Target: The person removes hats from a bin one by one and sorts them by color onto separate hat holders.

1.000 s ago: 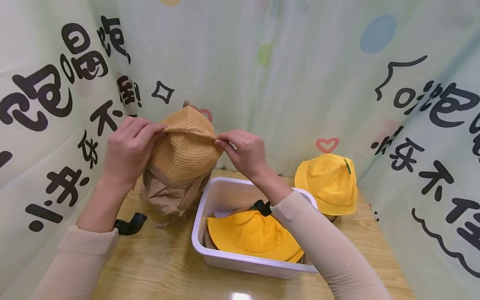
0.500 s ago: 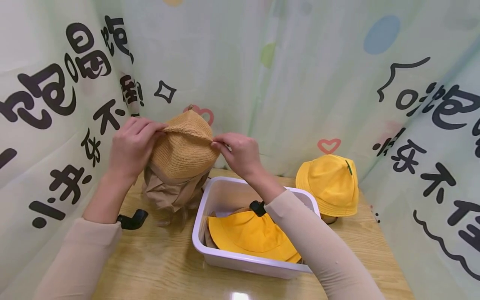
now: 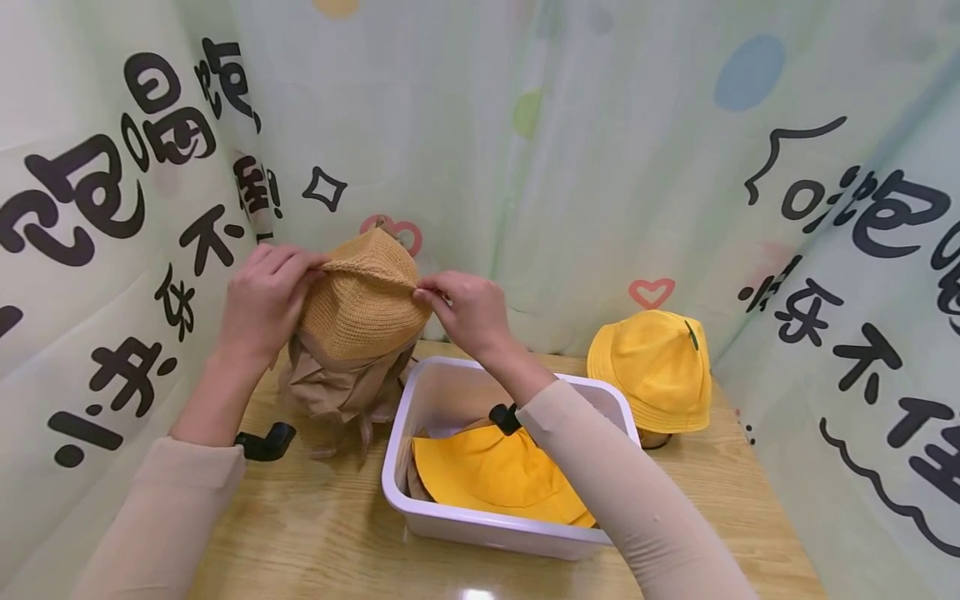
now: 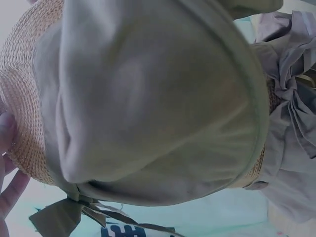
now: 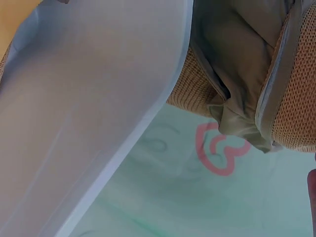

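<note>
A tan woven straw hat [image 3: 363,312] is held up at the left, above brown cloth [image 3: 341,387] that hangs in folds. My left hand [image 3: 266,292] pinches the hat's edge on the left side. On the right side, my right hand [image 3: 468,308] pinches the same edge between thumb and fingers. In the left wrist view, the cloth-covered side [image 4: 153,98] of a woven hat fills the middle, with a ribbon bow [image 4: 59,217] below and knotted cloth [image 4: 291,94] to the right. The right wrist view catches woven straw [image 5: 298,94] and a sliver of fingertip [image 5: 312,190].
A white plastic bin [image 3: 502,533] stands mid-table under my right forearm, holding a yellow brimmed hat [image 3: 487,475] on brown fabric. Behind its right corner is a yellow bucket hat [image 3: 652,371] with a green sprout. A printed curtain [image 3: 465,125] encloses the wooden table [image 3: 322,533].
My right hand, pinching the edge, has shifted slightly left and down, bringing the hat's right side closer to my left hand. The hat sits a little lower. My left hand has barely moved.
</note>
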Tool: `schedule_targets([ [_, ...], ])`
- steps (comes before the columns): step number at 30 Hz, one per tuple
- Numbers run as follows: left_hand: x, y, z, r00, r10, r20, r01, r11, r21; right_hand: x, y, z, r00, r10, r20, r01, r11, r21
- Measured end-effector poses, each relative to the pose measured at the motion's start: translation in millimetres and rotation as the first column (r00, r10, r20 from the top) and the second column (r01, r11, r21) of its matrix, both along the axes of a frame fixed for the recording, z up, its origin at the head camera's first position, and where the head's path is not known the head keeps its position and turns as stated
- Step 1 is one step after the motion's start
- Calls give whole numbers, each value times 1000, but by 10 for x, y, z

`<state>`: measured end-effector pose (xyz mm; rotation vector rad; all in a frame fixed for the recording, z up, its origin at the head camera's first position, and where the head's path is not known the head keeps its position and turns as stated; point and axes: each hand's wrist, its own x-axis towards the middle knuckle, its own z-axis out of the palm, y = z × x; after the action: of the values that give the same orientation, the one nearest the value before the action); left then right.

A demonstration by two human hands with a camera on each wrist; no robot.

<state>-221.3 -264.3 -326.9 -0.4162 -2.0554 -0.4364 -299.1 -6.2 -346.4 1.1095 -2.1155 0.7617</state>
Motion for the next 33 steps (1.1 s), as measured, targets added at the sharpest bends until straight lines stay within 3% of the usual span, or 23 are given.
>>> schedule_targets([
  [12, -45, -81, -85, 995, 32, 90, -32, 999, -9, -24, -78, -43, 999, -19, 40, 18, 1000, 24],
  [33, -126, -84, -273, 983, 37, 177, -39, 999, 10, -80, -149, -193, 993, -47, 105, 44, 999, 30],
])
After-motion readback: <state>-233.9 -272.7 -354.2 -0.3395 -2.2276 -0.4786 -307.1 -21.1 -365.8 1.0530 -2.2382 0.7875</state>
